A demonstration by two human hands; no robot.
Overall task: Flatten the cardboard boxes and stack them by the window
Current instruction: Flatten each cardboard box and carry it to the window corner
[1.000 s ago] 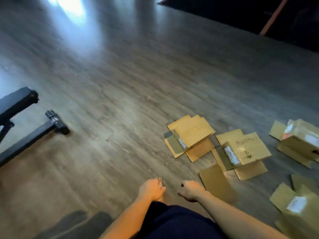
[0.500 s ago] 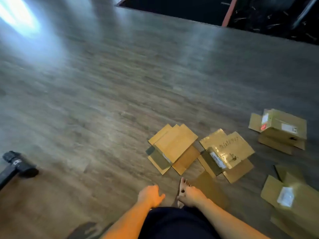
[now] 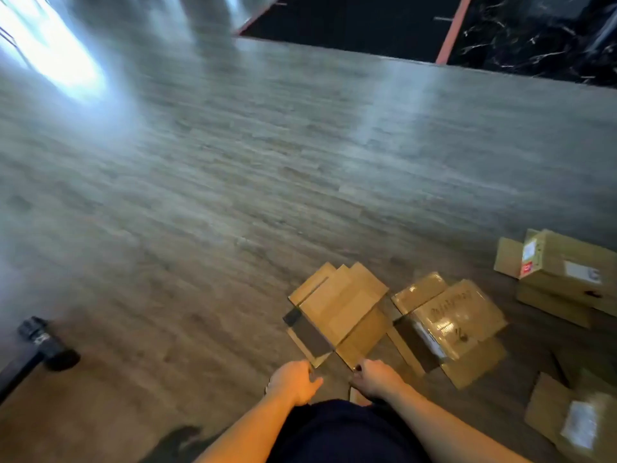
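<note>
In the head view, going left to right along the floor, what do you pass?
Black equipment foot → plain opened box → box with handwriting on top → box with a red sticker.

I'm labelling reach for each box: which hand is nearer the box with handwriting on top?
Right. The right hand is just below and left of the handwritten box, apart from it; the left hand is farther left, under the plain box.

arms [image 3: 253,426]: bare, no sleeves | garment [image 3: 337,432]: dark navy, possibly shorts | nails: dark polish
</note>
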